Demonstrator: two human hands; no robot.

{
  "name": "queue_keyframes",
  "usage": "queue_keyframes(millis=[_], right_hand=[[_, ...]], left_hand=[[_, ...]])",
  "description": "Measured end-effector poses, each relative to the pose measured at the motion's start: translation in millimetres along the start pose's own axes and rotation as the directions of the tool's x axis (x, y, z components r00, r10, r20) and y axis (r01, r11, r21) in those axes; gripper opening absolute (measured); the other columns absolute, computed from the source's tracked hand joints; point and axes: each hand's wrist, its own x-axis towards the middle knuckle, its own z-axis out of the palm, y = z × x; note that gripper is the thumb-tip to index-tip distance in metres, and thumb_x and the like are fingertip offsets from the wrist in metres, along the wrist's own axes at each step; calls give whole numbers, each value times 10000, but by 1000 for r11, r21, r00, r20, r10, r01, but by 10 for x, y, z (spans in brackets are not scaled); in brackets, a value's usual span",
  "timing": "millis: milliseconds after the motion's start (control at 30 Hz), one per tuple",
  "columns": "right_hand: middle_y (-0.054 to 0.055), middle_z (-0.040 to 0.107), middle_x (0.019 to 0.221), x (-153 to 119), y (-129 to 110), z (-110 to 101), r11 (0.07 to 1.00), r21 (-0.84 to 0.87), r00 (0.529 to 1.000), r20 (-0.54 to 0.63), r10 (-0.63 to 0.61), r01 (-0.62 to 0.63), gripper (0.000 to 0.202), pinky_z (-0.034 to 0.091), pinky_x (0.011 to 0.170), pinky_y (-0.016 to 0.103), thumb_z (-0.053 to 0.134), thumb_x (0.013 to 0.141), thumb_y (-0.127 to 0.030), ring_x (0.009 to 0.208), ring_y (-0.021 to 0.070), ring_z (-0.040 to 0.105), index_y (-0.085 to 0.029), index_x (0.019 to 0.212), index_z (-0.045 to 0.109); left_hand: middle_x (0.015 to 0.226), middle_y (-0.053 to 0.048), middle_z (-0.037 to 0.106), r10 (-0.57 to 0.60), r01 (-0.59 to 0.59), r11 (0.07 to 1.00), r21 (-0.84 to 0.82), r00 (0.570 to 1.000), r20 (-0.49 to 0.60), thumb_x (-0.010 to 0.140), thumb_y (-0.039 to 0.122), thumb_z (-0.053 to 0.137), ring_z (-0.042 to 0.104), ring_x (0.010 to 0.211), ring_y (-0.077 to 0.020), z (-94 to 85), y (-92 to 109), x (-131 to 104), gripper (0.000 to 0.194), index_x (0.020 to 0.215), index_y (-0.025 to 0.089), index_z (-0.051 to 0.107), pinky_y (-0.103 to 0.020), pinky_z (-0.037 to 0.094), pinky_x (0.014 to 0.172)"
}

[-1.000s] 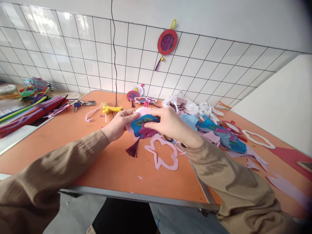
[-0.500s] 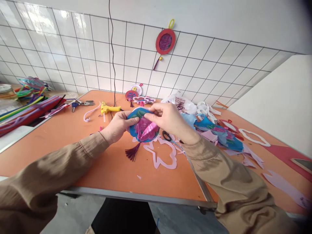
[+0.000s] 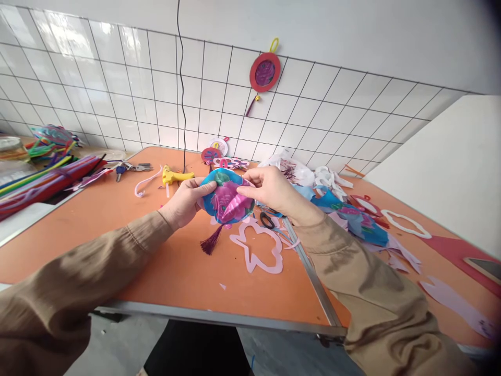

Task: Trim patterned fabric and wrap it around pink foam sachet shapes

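Between my hands, above the table, is a round fabric ornament [image 3: 230, 201] of blue cloth with a pink flower and green leaves. A dark purple tassel [image 3: 211, 240] hangs from its bottom, and a small pink loop [image 3: 223, 163] shows at its top. My left hand [image 3: 190, 197] pinches the left edge, thumb on the front. At the upper right edge, my right hand [image 3: 264, 189] grips the cloth between thumb and fingers. Under the ornament lies a pink flower-shaped paper outline [image 3: 277, 261], with black-handled scissors [image 3: 267, 220] beside it.
A yellow glue gun [image 3: 176, 175] and keys [image 3: 127, 168] lie left of centre. Pipe cleaners [image 3: 50, 180] are bundled at far left. Floral cloth scraps [image 3: 358, 222] and paper frames [image 3: 407, 223] spread on the right. A red round ornament [image 3: 265, 72] hangs on the tiled wall.
My right hand has slid from the ornament's top toward its upper right edge. The ornament now faces me more fully, with its cloth front flatter and more exposed.
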Motion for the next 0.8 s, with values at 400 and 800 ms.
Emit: queue_keyframes(millis=[400,800], right_hand=[[-43,416,537,45,61,42,998,43,998,-40,39,-37,255,263,539,278,659,733,-316,549,110,362,-190,562,519],[-25,442,568,45,75,112,995,100,1000,-8,22,-21,264,299,542,272,667,730,-359,587,123,405,-189,589,523]], left_hand=[[731,-66,745,1,1,997,79,1000,-18,472,342,970,679,609,-166,-7,-5,20,489,837,96,756,-307,572,623],[635,-7,655,43,-35,986,165,998,-46,456,387,963,596,546,-114,-27,-30,19,511,802,112,708,-238,497,515]])
